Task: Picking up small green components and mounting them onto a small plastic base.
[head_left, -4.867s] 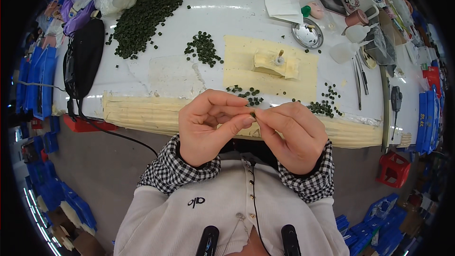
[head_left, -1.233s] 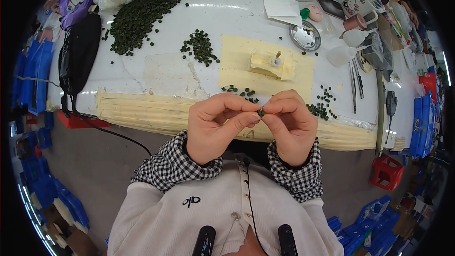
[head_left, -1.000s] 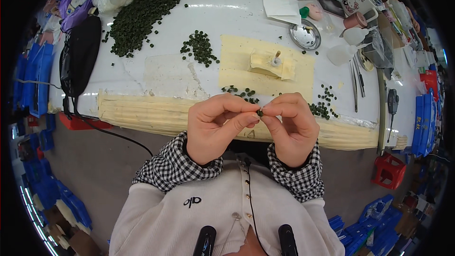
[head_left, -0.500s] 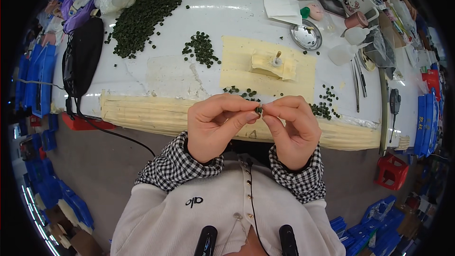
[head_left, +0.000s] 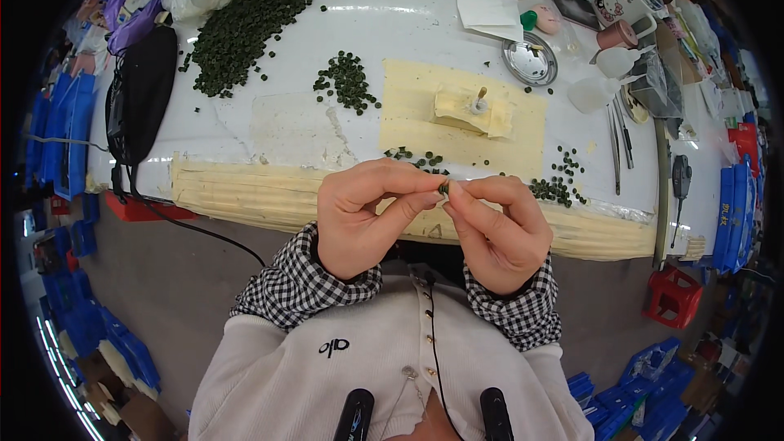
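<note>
In front of my chest, just over the table's near edge, my two hands meet at a small dark green piece (head_left: pixel 443 189). My left hand (head_left: pixel 359 216) pinches it between thumb and fingertips. My right hand (head_left: pixel 502 229) is closed too, its thumb and index fingertips pressed together at the piece's right side; the fingers partly cover it. Right behind the hands lies a short row of similar green pieces (head_left: pixel 420 161). Another loose group of green pieces (head_left: pixel 558 189) is to the right of my right hand.
A yellow sheet (head_left: pixel 400 106) bears a wrapped block (head_left: pixel 469 112) with a short upright peg. Farther left are a small cluster (head_left: pixel 347 82) and a large heap (head_left: pixel 237 37) of green pieces. A round metal dish (head_left: pixel 529 61), tweezers (head_left: pixel 614 151) and white squeeze bottles (head_left: pixel 592 94) stand or lie right.
My right thumb has moved up against its index finger, closing the earlier gap. The green piece has turned a little and shows less; my left hand has shifted slightly left.
</note>
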A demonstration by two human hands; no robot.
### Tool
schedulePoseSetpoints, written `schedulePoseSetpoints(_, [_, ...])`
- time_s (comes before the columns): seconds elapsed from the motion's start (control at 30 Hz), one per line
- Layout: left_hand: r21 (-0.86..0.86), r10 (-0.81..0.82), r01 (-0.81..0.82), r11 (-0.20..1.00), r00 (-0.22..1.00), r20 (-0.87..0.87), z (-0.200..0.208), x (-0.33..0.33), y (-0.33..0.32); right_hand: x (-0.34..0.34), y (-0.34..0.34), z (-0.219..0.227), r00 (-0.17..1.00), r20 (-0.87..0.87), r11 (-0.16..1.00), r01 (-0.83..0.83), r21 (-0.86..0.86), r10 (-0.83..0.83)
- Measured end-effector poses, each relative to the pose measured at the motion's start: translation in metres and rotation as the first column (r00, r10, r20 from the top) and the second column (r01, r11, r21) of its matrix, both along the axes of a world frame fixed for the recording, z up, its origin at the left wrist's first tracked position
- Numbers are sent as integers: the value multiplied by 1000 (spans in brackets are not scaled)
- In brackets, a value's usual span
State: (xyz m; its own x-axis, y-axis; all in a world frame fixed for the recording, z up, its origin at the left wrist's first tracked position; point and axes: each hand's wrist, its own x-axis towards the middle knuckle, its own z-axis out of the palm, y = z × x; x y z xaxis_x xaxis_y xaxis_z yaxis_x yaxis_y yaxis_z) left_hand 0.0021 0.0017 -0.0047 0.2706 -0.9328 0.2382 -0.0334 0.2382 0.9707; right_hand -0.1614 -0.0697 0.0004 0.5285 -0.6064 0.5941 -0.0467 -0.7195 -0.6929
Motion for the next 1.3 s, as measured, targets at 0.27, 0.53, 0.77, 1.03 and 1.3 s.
schedulePoseSetpoints(0.27, [30,-79,79,996,997,6,6,7,-1,0,-6,-5,999,-39,984,-21,-175,14])
schedulePoseSetpoints(0.53, [-8,-26,25,1000,999,-30,4,7,-9,4,-8,-4,999,-20,990,47,-133,-50])
schedulePoseSetpoints(0.77, [-137,-5,40,990,970,244,5,21,-20,3,-46,23,947,-94,949,299,-94,-308])
schedulePoseSetpoints(1.03, [-119,-22,43,992,985,172,-5,23,-27,22,-82,16,920,-302,961,200,-193,-252])
schedulePoseSetpoints(1.3, [-110,-43,53,993,995,89,-9,26,-25,17,-68,41,958,-81,957,263,-123,-273])
